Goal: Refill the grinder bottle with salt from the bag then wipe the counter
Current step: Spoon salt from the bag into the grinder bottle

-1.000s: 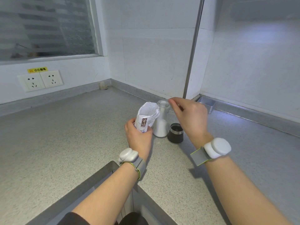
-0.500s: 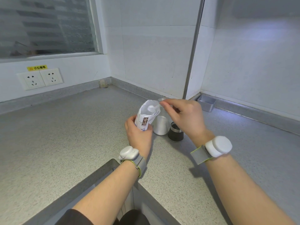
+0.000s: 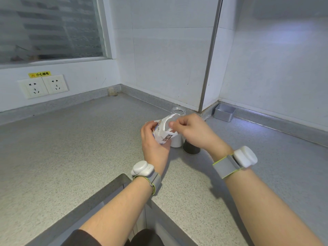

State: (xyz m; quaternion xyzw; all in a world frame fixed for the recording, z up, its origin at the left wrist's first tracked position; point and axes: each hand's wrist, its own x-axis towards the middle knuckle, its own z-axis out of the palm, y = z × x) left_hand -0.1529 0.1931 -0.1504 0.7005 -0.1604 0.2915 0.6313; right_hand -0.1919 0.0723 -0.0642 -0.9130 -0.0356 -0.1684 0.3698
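Observation:
My left hand [image 3: 154,142] grips the white salt bag [image 3: 164,130] by its lower part, in front of the glass grinder bottle [image 3: 178,113]. The bottle stands uncapped on the grey counter [image 3: 71,148], with white salt showing in its lower half. My right hand [image 3: 192,131] pinches the bag's open top edge from the right. The bag hides most of the bottle. The black grinder cap [image 3: 190,149] stands on the counter just right of the bottle, partly under my right hand.
A small metal tray [image 3: 224,112] sits at the wall's foot to the back right. Two wall sockets [image 3: 43,86] are on the left wall under a window. A metal sink rim [image 3: 108,194] runs below my forearms.
My right hand came down from above the bottle onto the bag's top edge and now pinches it. The bag has tilted and moved in front of the bottle.

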